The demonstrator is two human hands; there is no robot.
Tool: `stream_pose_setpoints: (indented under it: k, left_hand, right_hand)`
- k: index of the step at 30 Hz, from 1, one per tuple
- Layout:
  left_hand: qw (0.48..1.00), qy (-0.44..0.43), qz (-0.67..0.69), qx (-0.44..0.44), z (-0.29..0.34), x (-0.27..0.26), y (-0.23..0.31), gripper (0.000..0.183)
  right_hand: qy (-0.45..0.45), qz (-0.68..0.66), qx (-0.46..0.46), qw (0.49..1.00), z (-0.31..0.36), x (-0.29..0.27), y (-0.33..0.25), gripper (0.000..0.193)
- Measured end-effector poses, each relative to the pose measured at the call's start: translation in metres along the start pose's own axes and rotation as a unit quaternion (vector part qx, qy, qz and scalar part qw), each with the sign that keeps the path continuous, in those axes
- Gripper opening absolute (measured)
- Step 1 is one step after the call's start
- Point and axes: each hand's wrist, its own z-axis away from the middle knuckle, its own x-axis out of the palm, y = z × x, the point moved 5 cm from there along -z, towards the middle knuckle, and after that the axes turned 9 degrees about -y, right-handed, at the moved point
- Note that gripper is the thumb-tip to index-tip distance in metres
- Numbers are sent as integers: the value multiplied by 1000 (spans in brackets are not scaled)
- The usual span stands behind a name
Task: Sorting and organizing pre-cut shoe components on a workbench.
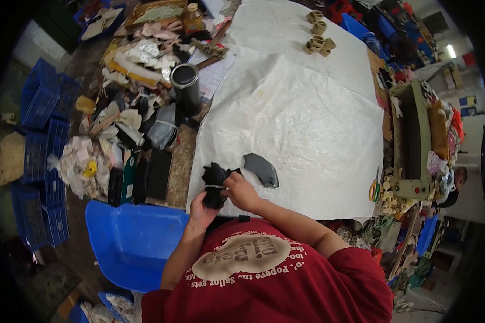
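Note:
At the near edge of the white sheet, my left hand (202,212) is closed round the lower left of a bundle of black cut pieces (214,175). A thin pale band (214,187) crosses the bundle's middle. My right hand (241,192) has its fingers pinched at the bundle's right side, where the band ends; the exact fingertip contact is hard to see. Just beyond my right hand lies a small stack of curved dark grey pieces (261,170), touched by neither hand.
A white sheet (296,124) covers the table. Several tan banded bundles (318,28) lie at its far end. Leftward stand a dark metal cylinder (186,89) and heaped scraps (140,107). A blue tub (129,242) sits below left. Scissors (374,190) lie at the right edge, near a green machine (415,140).

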Motion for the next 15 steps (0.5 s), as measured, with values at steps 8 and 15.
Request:
stream_pose_setpoints:
  k: [8, 15]
  left_hand:
    - [1000, -2, 27, 9, -5, -7, -2, 28]
    - [1000, -17, 18, -8, -13, -14, -4, 31]
  right_hand:
    - [65, 2, -117, 991, 4, 2, -5, 15]
    - [8, 54, -67, 996, -3, 1, 1, 21]
